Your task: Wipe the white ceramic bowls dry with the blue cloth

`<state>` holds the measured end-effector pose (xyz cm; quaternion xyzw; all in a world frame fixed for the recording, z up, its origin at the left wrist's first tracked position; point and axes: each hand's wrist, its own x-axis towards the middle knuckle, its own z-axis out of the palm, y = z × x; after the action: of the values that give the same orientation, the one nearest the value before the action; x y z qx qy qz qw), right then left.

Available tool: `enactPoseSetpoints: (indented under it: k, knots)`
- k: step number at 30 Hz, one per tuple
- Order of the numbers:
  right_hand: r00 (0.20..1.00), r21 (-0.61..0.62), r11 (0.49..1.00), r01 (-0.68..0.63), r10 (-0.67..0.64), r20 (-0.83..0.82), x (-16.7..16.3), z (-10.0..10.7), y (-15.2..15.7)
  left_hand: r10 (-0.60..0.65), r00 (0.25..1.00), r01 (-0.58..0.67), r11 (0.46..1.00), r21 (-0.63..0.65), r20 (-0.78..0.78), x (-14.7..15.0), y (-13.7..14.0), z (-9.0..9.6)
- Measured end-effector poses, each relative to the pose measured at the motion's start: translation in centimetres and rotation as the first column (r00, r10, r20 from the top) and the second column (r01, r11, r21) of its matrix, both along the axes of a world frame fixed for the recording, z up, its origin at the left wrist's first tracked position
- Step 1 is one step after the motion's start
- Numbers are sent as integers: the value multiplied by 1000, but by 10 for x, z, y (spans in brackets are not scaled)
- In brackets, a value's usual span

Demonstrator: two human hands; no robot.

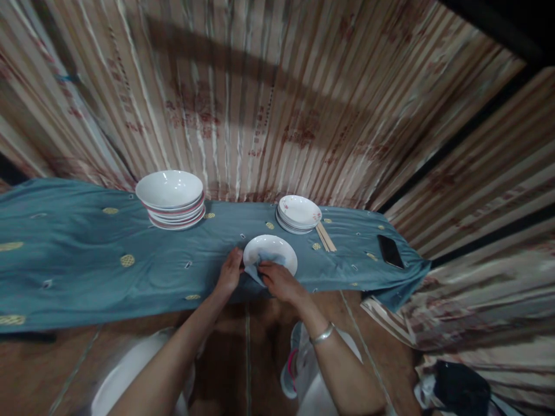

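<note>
A shallow white plate (260, 245) rests near the front edge of the cloth-covered table. Its left rim is gripped by my left hand (230, 270), whose fingertips partly go out of sight beneath the edge. Inside the plate, my right hand (277, 279) presses a light blue cloth (255, 274) against the surface, fingers closed on it. Part of the cloth hangs over the plate's near left rim. Behind and to the right stands a stack of white plates with red flowers (299, 211).
A stack of white bowls with red rims (170, 196) stands back left. Wooden chopsticks (325, 237) lie beside the flowered plates. A black phone (390, 251) is at the right end of the teal tablecloth (165, 260). A striped curtain (243, 115) hangs close behind the table.
</note>
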<state>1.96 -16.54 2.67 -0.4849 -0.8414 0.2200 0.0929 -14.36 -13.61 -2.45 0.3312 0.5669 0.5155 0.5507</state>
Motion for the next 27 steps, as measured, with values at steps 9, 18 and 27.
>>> enactPoseSetpoints:
  k: [9,18,27]
  knots:
    - [999,154,988,8,-1,-50,-23,-26,34,-13,1000,13,1000,5,4,0,-3,2]
    - [983,222,965,137,-160,91,-20,-38,58,-18,999,18,1000,24,27,0,-4,2]
    - [938,199,961,190,-238,251,15,-32,53,-32,999,30,999,37,39,-4,-2,-2]
